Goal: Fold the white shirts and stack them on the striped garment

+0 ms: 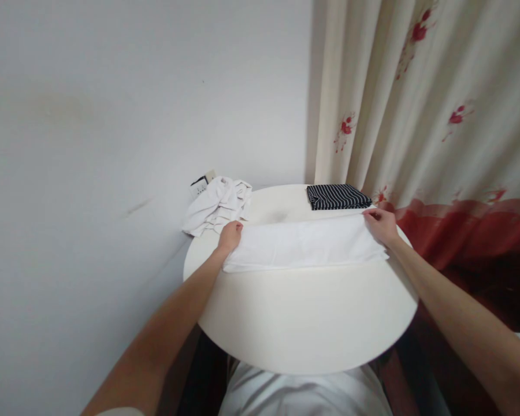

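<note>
A white cloth (305, 245) lies folded into a long flat strip across the round cream table (303, 323). My left hand (229, 236) grips the strip's left end, fingers curled over the far corner. My right hand (381, 225) pinches the strip's right end at its far corner. Both hands rest on the cloth at table height.
A crumpled white garment (219, 207) sits at the table's back left against the wall. A folded dark striped garment (338, 196) lies at the back right. A cream curtain with red flowers (424, 104) hangs close behind. A wall socket (200, 184) shows behind the crumpled garment.
</note>
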Motion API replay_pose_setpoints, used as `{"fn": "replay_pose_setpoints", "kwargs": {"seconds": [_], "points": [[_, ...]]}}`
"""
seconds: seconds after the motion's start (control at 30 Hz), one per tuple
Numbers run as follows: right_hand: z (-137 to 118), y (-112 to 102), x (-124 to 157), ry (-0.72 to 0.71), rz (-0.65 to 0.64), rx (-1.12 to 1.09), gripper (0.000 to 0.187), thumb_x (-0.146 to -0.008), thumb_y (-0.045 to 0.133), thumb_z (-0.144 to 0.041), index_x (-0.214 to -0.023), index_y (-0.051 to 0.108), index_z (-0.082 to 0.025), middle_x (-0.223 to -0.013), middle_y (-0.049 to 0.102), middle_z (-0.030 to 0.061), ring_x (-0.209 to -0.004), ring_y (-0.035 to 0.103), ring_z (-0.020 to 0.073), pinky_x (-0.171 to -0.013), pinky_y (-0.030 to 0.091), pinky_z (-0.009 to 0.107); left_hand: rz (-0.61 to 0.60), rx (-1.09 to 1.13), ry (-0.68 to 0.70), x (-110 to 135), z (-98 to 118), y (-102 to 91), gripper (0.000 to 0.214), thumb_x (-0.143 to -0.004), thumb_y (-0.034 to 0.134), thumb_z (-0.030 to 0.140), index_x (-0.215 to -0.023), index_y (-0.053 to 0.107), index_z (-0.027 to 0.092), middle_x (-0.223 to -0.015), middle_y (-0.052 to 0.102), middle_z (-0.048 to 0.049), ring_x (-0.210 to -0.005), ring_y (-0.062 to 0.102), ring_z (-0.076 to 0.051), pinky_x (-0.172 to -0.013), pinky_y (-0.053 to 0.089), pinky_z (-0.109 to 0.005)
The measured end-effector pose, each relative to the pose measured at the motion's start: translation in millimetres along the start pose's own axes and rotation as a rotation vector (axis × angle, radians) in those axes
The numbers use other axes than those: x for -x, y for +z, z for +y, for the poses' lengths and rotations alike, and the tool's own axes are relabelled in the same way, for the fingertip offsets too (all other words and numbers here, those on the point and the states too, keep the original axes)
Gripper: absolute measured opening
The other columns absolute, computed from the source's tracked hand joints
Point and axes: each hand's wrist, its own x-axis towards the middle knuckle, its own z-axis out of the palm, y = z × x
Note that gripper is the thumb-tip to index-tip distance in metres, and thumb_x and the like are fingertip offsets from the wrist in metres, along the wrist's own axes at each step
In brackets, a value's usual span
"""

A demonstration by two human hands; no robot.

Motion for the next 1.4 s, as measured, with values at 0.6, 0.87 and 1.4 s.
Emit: {"fn": "replay_pose_setpoints", "kwargs": {"seconds": [0.6, 0.87, 1.4], "points": [[9.1, 14.8, -3.5, 0.025, -0.107, 0.166, 0.024, -0.077, 0.055, -0.026, -0.086, 0.073, -0.012, -0.087, 0.076, 0.011, -0.077, 0.067, 0.0205, -0.076, 0.051, 0.028, -0.23, -0.06, 0.679, 54.9, 174.5, 15.4, 0.06, -0.103, 0.032, 0.049, -0.154, 0.035, 0.018, -0.162, 0.035, -0.0095, -0.15, 0.029, -0.026, -0.122, 0.022, -0.047], [-13.8, 3.7, -4.3, -0.088, -0.025, 0.422, 0.037, -0.086, 0.052, -0.026, -0.114, 0.07, -0.01, -0.116, 0.068, 0.0184, -0.104, 0.063, 0.0288, -0.095, 0.048, 0.04, -0.3, -0.088, 0.595, 65.0, 189.6, 55.4, 0.062, -0.101, 0.03, 0.058, -0.156, 0.034, 0.029, -0.166, 0.025, -0.002, -0.154, 0.014, -0.028, -0.123, 0.015, -0.056], [-90.4, 93.9, 52.9, -0.302, -0.591, 0.696, 0.065, -0.104, 0.024, -0.05, -0.158, 0.029, -0.015, -0.165, 0.024, 0.0127, -0.153, 0.018, 0.0277, -0.121, 0.014, 0.052, -0.212, -0.132, 0.539, 60.4, 184.3, 65.4, 0.06, -0.101, 0.025, 0.037, -0.157, 0.031, 0.016, -0.165, 0.027, -0.0041, -0.154, 0.018, -0.025, -0.123, 0.02, -0.053]]}}
